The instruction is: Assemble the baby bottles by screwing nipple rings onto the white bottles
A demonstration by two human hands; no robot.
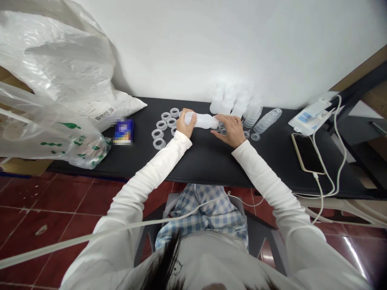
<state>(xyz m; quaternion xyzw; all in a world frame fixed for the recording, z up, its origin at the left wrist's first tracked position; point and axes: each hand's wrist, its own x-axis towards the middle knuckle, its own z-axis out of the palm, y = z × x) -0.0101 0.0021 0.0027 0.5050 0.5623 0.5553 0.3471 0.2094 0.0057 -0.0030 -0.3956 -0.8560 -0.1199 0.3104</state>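
Observation:
A white plastic bottle lies sideways just above the black table, held between both hands. My left hand is wrapped round its base end. My right hand has its fingers closed at the neck end, over small clear rings. Several translucent ring caps lie to the left of my left hand. More white bottles stand at the wall behind. Stacks of clear caps lie to the right of them.
Big plastic bags fill the table's left end, with a small blue box beside them. A phone on a white cable and a white device sit at the right. Red tiled floor lies below.

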